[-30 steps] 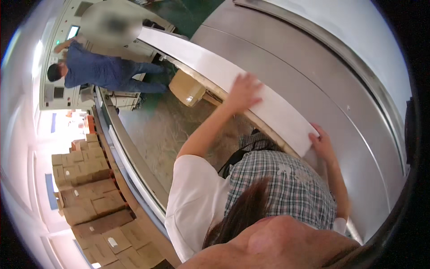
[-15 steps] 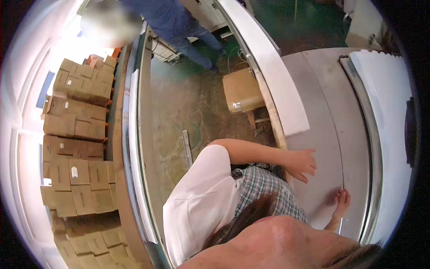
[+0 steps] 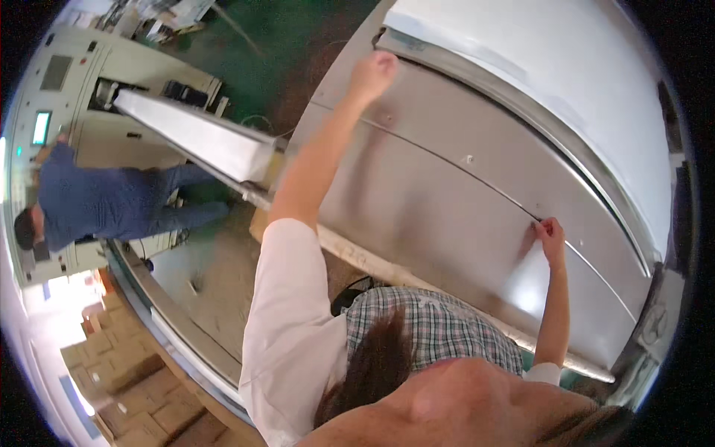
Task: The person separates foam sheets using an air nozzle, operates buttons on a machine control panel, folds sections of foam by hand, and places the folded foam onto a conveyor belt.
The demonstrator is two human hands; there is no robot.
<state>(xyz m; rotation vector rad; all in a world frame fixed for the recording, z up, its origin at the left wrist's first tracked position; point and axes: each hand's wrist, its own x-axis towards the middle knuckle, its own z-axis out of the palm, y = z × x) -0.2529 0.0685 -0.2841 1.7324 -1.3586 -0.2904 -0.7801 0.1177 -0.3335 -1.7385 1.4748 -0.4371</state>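
Head view: left hand [image 3: 375, 72] fisted and right hand [image 3: 550, 232] with fingers bent both press the steel table [image 3: 447, 201], which stretches lengthwise between them.

Metal table [image 3: 447, 194] grey-silver; sheet stack [image 3: 536, 67] white; apron [image 3: 439, 335] checked green-white; sleeve [image 3: 287, 328] white; floor [image 3: 290, 45] green.

Worn on the head, looking steeply down past hair and shoulders at the steel table [image 3: 447, 201] close ahead. Strong fisheye bend, dark rim all round. Tilted, so the table runs slantwise from near right to far left. Far left, beyond the floor, takes in a control cabinet [image 3: 67, 82]; near left, stacked cartons [image 3: 119, 365]. Only one view, nothing shared.
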